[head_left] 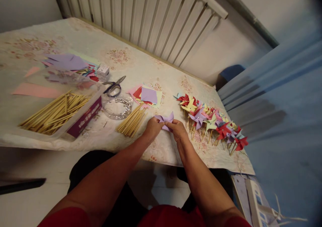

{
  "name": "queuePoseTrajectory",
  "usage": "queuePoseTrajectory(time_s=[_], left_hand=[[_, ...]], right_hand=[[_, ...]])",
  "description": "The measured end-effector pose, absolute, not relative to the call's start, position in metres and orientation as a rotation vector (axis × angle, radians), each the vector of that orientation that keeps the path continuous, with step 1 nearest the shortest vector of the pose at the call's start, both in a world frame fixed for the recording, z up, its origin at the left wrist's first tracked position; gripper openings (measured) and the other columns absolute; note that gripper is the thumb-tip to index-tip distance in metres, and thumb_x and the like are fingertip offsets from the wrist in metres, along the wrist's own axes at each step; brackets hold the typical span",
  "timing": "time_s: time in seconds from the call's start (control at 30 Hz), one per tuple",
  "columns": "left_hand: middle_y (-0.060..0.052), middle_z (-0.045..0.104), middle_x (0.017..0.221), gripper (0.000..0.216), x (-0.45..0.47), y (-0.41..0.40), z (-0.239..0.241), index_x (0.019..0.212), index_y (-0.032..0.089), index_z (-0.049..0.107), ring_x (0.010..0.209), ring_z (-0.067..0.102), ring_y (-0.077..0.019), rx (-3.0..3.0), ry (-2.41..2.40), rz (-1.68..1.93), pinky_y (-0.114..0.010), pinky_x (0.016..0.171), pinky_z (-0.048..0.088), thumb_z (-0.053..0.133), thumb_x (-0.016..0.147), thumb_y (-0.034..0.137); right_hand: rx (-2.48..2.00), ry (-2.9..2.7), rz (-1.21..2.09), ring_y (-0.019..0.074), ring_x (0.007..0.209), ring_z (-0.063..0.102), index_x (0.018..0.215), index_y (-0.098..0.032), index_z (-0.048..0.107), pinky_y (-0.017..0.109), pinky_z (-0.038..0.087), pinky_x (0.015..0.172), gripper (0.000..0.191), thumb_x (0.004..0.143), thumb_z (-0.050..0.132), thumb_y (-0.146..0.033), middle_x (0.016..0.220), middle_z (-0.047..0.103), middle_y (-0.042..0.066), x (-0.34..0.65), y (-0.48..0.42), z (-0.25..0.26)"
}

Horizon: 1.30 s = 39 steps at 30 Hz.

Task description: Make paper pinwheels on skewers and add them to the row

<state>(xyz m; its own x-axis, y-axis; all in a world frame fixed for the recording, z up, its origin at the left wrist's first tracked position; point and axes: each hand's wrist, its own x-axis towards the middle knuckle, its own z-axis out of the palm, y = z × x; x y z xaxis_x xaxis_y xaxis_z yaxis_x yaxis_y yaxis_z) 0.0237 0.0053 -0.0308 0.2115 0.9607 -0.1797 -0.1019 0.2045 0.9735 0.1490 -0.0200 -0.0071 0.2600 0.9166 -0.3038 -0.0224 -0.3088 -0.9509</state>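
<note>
Both my hands meet over the table's near edge on a small purple paper piece [166, 119] with folded points. My left hand [153, 127] pinches its left side and my right hand [178, 129] grips its right side, fingers closed. A loose bundle of wooden sticks [132, 122] lies just left of my left hand. A row of finished paper pinwheels [212, 121] in red, yellow, purple and green lies to the right of my right hand.
A clear tray [83, 119] with many wooden sticks stands at the left. Scissors [113, 86], a round clear lid [117, 106], a stack of coloured paper squares [148, 96], a small box [103, 70] and more paper sheets [66, 63] lie on the flowered tablecloth [120, 57]. A radiator [141, 15] is behind.
</note>
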Motion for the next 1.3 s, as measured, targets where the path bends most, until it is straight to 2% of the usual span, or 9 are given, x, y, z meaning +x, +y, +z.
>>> queuePoseTrajectory(time_s=[0.3,0.47,0.73,0.97,1.07,1.2,1.3], left_hand=[[0.005,0.052,0.060,0.007,0.026,0.003,-0.031,0.067,0.016,0.056,0.054,0.044,-0.0080,0.939,0.873,0.993,-0.021,0.054,0.032,0.059,0.062,0.019],[0.004,0.053,0.060,0.018,0.024,0.003,-0.028,0.069,0.015,0.059,0.058,0.049,-0.0093,0.897,0.795,0.940,-0.022,0.057,0.036,0.069,0.060,0.027],[0.003,0.057,0.059,0.025,0.023,0.004,-0.026,0.067,0.014,0.060,0.061,0.054,-0.0112,0.907,0.780,0.922,-0.023,0.061,0.040,0.078,0.059,0.030],[0.002,0.062,0.063,0.031,0.025,0.004,-0.022,0.073,0.013,0.063,0.060,0.053,-0.0100,0.866,0.751,0.915,-0.022,0.057,0.037,0.080,0.057,0.032],[0.001,0.062,0.064,0.031,0.024,0.003,-0.020,0.072,0.013,0.063,0.060,0.052,-0.0099,0.855,0.743,0.916,-0.021,0.057,0.037,0.079,0.056,0.034],[0.000,0.064,0.067,0.029,0.021,0.003,-0.019,0.070,0.014,0.063,0.058,0.051,-0.0092,0.832,0.769,0.920,-0.022,0.056,0.036,0.077,0.055,0.033],[-0.001,0.065,0.069,0.028,0.022,0.003,-0.020,0.073,0.014,0.064,0.060,0.052,-0.0100,0.802,0.780,0.916,-0.022,0.057,0.038,0.076,0.055,0.033]], right_hand=[[-1.607,-0.872,1.176,0.0097,0.053,0.044,0.063,-0.017,0.064,0.025,0.032,0.056,0.027,0.049,0.080,-0.034,0.056,0.058,-0.005,0.153,-0.020,-0.009],[-1.595,-0.869,1.174,0.0106,0.054,0.048,0.068,-0.016,0.067,0.025,0.035,0.057,0.029,0.050,0.079,-0.035,0.059,0.062,-0.003,0.153,-0.021,-0.007],[-1.600,-0.956,1.148,0.0073,0.049,0.037,0.060,-0.016,0.064,0.024,0.026,0.053,0.026,0.053,0.079,-0.036,0.050,0.052,-0.006,0.157,-0.026,-0.002],[-1.561,-0.950,1.184,0.0107,0.056,0.048,0.072,-0.016,0.069,0.025,0.035,0.058,0.032,0.052,0.080,-0.038,0.063,0.064,-0.002,0.156,-0.034,0.005],[-1.511,-0.978,1.166,0.0109,0.058,0.049,0.073,-0.017,0.067,0.024,0.036,0.059,0.034,0.058,0.080,-0.044,0.065,0.063,-0.002,0.162,-0.040,0.009],[-1.591,-0.944,0.958,0.0143,0.062,0.054,0.081,-0.019,0.066,0.027,0.040,0.062,0.037,0.071,0.070,-0.054,0.069,0.064,0.000,0.183,-0.052,-0.002],[-1.812,-1.112,0.598,0.0170,0.064,0.054,0.077,-0.019,0.065,0.030,0.042,0.065,0.027,0.078,0.063,-0.046,0.068,0.062,0.001,0.199,-0.064,-0.025]])
